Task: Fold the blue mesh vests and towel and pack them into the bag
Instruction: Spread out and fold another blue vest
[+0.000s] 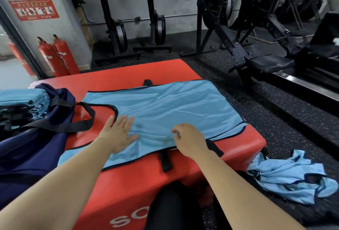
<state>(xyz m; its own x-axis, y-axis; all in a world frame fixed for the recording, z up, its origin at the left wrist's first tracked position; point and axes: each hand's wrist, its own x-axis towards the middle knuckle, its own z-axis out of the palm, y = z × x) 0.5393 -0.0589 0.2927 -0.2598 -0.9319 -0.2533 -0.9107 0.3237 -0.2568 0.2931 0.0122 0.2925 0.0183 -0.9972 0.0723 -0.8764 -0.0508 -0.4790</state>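
Observation:
A light blue mesh vest (165,108) with dark trim lies spread flat on a red padded box (128,183). My left hand (119,134) presses flat on the vest's near left part, fingers straight. My right hand (189,139) rests on the vest's near edge with fingers curled, pinching the fabric. A navy bag (33,143) stands open at the left with folded blue vests (20,101) inside, its black strap lying on the box. More crumpled blue vests (286,176) lie in a heap on the floor at the right.
Black speckled gym floor (275,112) surrounds the box. Rowing machines (256,36) stand at the back and right. Two red fire extinguishers (58,55) stand by the wall at the left. My dark-clothed leg (168,209) is against the box's near side.

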